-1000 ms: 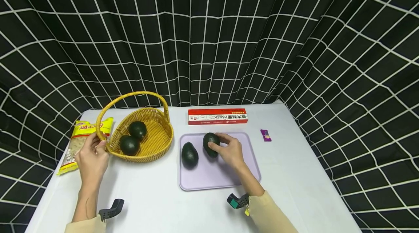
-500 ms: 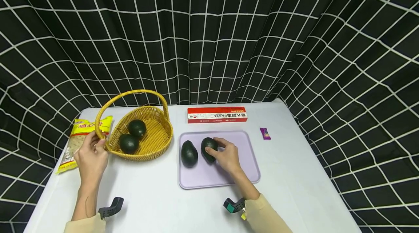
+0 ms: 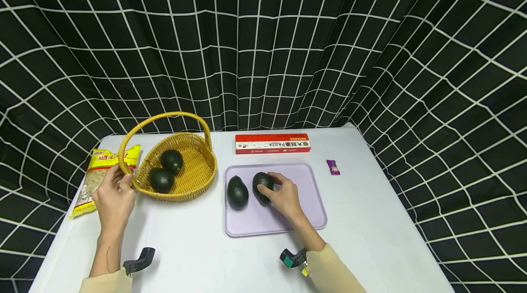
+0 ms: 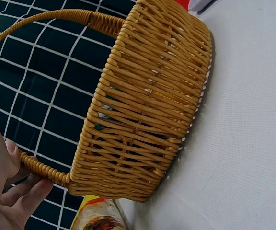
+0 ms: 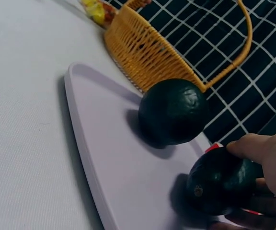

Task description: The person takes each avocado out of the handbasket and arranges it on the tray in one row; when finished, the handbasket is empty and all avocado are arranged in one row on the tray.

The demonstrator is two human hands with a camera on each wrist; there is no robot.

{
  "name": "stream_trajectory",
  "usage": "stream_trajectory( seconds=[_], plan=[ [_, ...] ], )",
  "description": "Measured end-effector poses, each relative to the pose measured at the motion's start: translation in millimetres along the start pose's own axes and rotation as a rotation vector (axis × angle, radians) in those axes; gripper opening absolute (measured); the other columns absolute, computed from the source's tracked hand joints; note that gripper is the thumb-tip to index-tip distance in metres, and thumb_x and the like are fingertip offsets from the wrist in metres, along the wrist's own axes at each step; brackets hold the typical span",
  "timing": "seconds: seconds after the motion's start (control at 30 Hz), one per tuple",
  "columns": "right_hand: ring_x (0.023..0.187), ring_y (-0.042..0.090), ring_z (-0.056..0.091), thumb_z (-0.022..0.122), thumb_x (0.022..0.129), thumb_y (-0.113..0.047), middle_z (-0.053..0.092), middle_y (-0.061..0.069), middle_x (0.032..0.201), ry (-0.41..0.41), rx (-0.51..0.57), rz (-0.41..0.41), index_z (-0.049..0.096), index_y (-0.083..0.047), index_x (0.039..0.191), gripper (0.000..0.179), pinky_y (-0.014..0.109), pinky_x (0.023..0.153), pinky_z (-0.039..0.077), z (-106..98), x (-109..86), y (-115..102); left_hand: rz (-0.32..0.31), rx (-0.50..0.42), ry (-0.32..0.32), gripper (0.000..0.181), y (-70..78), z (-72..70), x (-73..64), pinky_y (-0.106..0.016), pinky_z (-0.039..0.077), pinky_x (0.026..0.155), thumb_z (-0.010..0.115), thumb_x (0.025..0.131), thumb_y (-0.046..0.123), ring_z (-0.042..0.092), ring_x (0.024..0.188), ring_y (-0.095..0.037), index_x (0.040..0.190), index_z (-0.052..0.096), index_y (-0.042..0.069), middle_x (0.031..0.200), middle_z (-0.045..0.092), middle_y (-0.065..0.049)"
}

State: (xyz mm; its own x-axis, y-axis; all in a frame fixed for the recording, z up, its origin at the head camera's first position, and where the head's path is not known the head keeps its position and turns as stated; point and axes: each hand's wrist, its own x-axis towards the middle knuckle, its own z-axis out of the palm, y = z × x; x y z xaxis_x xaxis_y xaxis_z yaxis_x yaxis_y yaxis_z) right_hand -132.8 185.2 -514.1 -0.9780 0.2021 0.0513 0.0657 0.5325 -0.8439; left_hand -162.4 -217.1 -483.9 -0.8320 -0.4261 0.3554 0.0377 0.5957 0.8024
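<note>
My left hand grips the near left end of the handle of a yellow wicker basket. Two dark green avocados lie inside the basket, one behind the other. On a pale purple tray, my right hand holds an avocado between thumb and fingers, low over the surface. A second avocado rests to its left on the tray, with a small gap between them. Part of the held avocado is hidden behind the fingers.
A yellow food bag lies left of the basket, partly behind the left hand. Behind the tray is a red and white pasta box. A small purple packet lies to the right. Black gridded cloth hangs behind the white table.
My right hand has brought the held avocado slightly left and toward me, lower over the tray. The left hand keeps its grip on the basket handle.
</note>
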Motion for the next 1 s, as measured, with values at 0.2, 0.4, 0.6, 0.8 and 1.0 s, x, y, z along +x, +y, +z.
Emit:
stream_trajectory(
  seconds=[0.2, 0.4, 0.6, 0.8, 1.0],
  plan=[
    [0.123, 0.036, 0.068, 0.087, 0.084, -0.028, 0.075, 0.016, 0.124, 0.004, 0.007, 0.011, 0.07, -0.007, 0.131, 0.054, 0.056, 0.107, 0.049, 2.7, -0.8, 0.1, 0.007, 0.01, 0.006, 0.036, -1.4, 0.0, -0.4, -0.026, 0.049, 0.107, 0.058, 0.103, 0.004, 0.07, 0.117, -0.042, 0.138, 0.063, -0.001, 0.128, 0.072, -0.024],
    [0.119, 0.035, 0.07, 0.088, 0.084, -0.027, 0.076, 0.017, 0.122, 0.02, -0.003, 0.013, 0.071, -0.007, 0.13, 0.053, 0.052, 0.099, 0.056, 2.7, -2.2, -1.2, 0.024, -0.011, 0.012, 0.035, -2.1, 0.0, -0.2, -0.002, 0.041, 0.092, 0.058, 0.102, 0.002, 0.071, 0.114, -0.043, 0.137, 0.063, -0.003, 0.126, 0.073, -0.025],
    [0.12, 0.038, 0.068, 0.087, 0.085, -0.026, 0.073, 0.02, 0.126, 0.004, -0.017, 0.0, 0.069, -0.007, 0.132, 0.054, 0.051, 0.098, 0.058, 3.0, -1.5, -1.4, 0.026, -0.025, 0.018, 0.035, -2.7, 0.4, 0.3, 0.003, 0.037, 0.088, 0.057, 0.102, 0.002, 0.071, 0.114, -0.04, 0.136, 0.064, -0.003, 0.125, 0.073, -0.025],
    [0.121, 0.036, 0.068, 0.087, 0.085, -0.028, 0.071, 0.019, 0.132, -0.001, -0.042, -0.015, 0.068, -0.008, 0.134, 0.056, 0.05, 0.098, 0.058, 4.8, 0.8, -1.9, 0.018, -0.03, 0.016, 0.035, -2.0, 2.0, 1.4, 0.001, 0.042, 0.091, 0.057, 0.102, 0.004, 0.069, 0.112, -0.006, 0.136, 0.065, 0.0, 0.124, 0.074, -0.022],
    [0.122, 0.037, 0.067, 0.087, 0.085, -0.027, 0.072, 0.02, 0.129, 0.017, -0.025, -0.015, 0.069, -0.007, 0.132, 0.054, 0.052, 0.099, 0.057, 7.8, 0.4, -3.8, 0.006, -0.033, -0.01, 0.036, 0.4, -0.9, 0.8, -0.002, 0.043, 0.095, 0.056, 0.104, 0.005, 0.069, 0.119, -0.039, 0.139, 0.063, -0.001, 0.127, 0.072, -0.024]
  ],
)
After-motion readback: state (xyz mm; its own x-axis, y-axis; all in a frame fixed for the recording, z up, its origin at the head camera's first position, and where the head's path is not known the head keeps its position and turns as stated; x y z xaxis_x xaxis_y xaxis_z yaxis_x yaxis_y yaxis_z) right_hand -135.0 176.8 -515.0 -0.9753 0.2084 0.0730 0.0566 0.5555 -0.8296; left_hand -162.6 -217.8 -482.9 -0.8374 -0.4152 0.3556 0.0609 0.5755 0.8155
